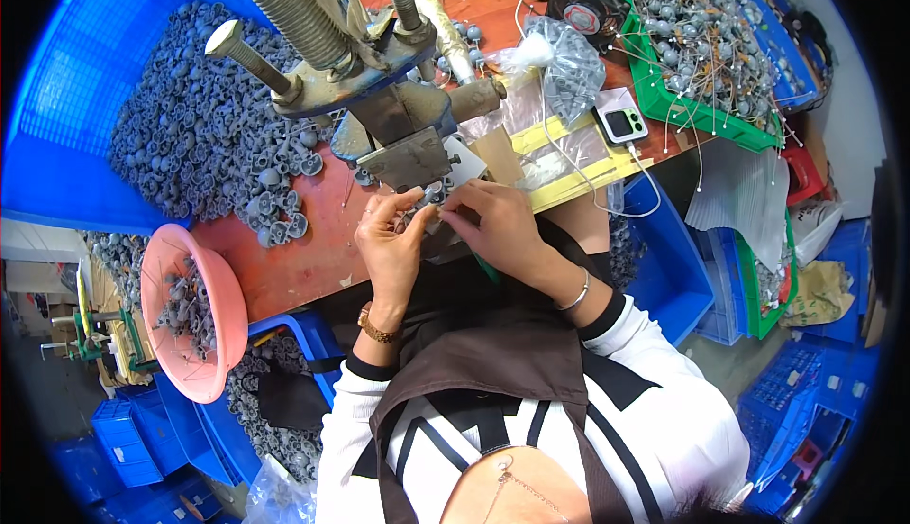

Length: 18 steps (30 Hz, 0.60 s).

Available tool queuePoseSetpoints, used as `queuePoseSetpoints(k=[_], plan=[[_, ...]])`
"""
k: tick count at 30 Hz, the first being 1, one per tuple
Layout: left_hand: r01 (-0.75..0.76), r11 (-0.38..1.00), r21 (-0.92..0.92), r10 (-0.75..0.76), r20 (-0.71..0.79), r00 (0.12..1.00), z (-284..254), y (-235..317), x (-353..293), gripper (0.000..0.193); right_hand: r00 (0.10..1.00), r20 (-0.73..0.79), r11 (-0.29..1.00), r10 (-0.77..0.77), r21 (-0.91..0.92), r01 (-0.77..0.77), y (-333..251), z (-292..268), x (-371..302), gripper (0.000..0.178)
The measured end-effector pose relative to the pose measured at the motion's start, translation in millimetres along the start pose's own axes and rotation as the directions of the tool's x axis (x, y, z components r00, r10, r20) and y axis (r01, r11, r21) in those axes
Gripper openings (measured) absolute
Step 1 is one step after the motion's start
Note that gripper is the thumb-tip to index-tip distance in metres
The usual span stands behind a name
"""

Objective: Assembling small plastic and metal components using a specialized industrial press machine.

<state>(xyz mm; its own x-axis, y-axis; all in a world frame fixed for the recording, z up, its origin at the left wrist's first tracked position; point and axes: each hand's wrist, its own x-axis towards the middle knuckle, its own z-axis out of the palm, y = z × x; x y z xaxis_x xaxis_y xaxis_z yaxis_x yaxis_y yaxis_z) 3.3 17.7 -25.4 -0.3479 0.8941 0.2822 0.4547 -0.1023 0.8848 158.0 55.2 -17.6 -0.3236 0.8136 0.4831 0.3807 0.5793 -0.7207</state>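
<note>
Below the metal head of a bench press [403, 154], both of my hands meet at the table's near edge. My left hand [391, 244] is closed, thumb and fingers pinched around a small grey rounded part [431, 192] directly under the press. Close on its right, my right hand [498, 225] has thumb and fingertips drawn together, pointing at the same spot. Whatever lies between those right fingertips is too small to make out. A large heap of grey cup-shaped plastic parts [213, 112] spreads on the left.
A pink basin [232, 334] holds more grey parts at the left. Green trays [682, 112] of grey balls with wires stand at the far right. A small fan [583, 8], a plastic bag [573, 69] and a white device with a screen [621, 124] on a cable lie right of the press.
</note>
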Motion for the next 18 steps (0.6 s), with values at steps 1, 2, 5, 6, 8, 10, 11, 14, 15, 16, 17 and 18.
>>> queuePoseSetpoints(k=[1,2,5,6,8,10,11,14,15,16,17,18], plan=[[0.044,0.998,-0.048,-0.042,0.044,0.998,-1,0,1,0.021,0.992,0.107,0.997,0.059,0.05,-0.064,-1,-7,1,0.01],[0.09,0.991,-0.095,-0.081,0.091,0.993,-3,1,3,0.021,0.97,0.216,0.987,0.111,0.09,-0.133,-1,-13,2,0.009],[0.016,0.998,-0.063,-0.005,0.161,0.987,-11,-1,8,0.022,0.914,0.165,0.827,0.37,0.39,-0.405,22,-23,18,0.015],[0.013,0.998,-0.062,-0.003,0.158,0.987,-12,3,7,0.022,0.936,0.148,0.854,0.321,0.383,-0.353,26,-37,38,0.021],[-0.031,0.996,0.082,0.018,0.152,0.988,-11,15,5,0.023,0.968,0.063,0.825,0.241,0.512,-0.239,39,-53,86,0.03],[-0.009,0.996,0.09,-0.002,0.128,0.992,-8,17,0,0.023,0.984,0.081,0.592,0.161,0.789,-0.162,37,-51,134,0.034],[0.016,0.995,0.094,-0.026,0.112,0.993,-5,19,-2,0.023,0.985,0.142,0.41,0.101,0.896,-0.172,24,-61,151,0.037],[0.047,0.995,0.089,-0.055,0.089,0.995,-5,26,-6,0.023,0.989,-0.127,0.692,-0.077,0.707,0.145,-22,-70,160,0.04],[0.045,0.995,0.084,-0.053,0.084,0.995,-6,27,-7,0.023,0.974,-0.209,0.712,-0.087,0.671,0.208,-50,-82,144,0.037],[0.032,0.996,0.087,-0.039,0.082,0.996,-7,25,-7,0.021,0.952,-0.29,0.729,-0.1,0.629,0.268,-74,-92,119,0.034],[0.013,0.996,0.092,-0.021,0.089,0.996,-7,27,-8,0.02,0.932,-0.328,0.809,-0.151,0.502,0.308,-67,-89,88,0.031],[0.013,0.996,0.093,-0.021,0.086,0.996,-8,28,-8,0.02,0.911,-0.356,0.865,-0.208,0.368,0.341,-58,-83,61,0.029]])
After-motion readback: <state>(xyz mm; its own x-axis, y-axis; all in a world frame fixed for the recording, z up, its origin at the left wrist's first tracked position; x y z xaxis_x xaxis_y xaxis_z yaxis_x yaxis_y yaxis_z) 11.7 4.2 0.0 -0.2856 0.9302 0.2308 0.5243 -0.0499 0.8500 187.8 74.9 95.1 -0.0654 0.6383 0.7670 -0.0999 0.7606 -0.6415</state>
